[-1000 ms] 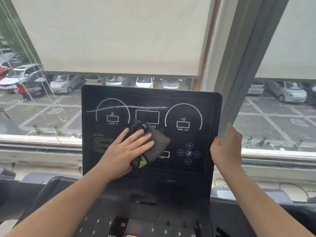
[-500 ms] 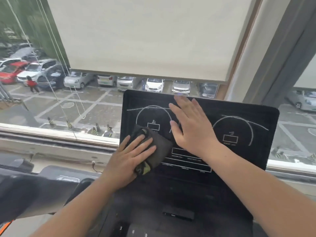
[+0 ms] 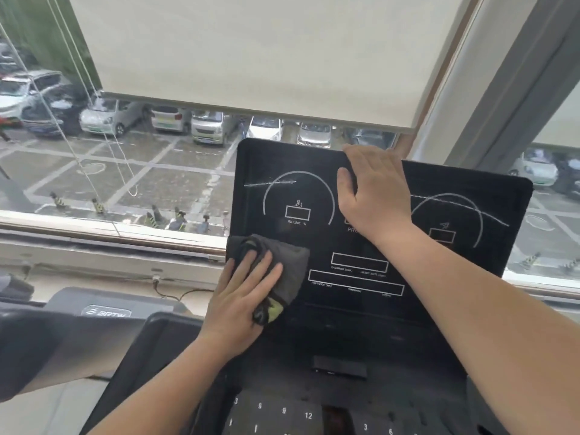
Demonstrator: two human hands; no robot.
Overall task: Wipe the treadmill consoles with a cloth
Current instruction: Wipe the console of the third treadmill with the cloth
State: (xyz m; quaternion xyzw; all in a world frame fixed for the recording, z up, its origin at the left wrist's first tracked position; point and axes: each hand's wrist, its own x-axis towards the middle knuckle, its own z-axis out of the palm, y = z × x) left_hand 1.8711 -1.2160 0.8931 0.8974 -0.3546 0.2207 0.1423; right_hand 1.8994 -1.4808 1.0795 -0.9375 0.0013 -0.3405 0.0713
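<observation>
**gymrat_22:** How far through the wipe-down were you at that point?

**me:** Honestly, early in it, I reckon. The cloth [image 3: 290, 265] sat at the lower left edge of the console [image 3: 489, 255], a bit of it hanging off the panel's side. A pale dusty streak [image 3: 270, 183] was on the left dial, and another streak [image 3: 464, 206] crossed the right one. So I'd say the whole upper band hadn't been wiped yet. The number keypad [image 3: 282, 412] at the bottom of the frame looked untouched too, though it was too dark to be sure. And the task said consoles, plural. The grey machine [image 3: 105, 310] at the lower left was probably waiting as well.

**gymrat_22:** And your hands?

**me:** My left grip [image 3: 241, 296] was flat and wide open, fingers straight and spread, pressing the cloth against the panel rather than clutching it. A green-and-dark bit of the cloth stuck out by my thumb. My right grip [image 3: 373, 189] held nothing. It lay palm-down on the upper middle of the console between the two dials, fingers mostly straight, tips up at the top rim. Couldn't tell if they hooked over it. I'd guess it was just steadying the panel.
</observation>
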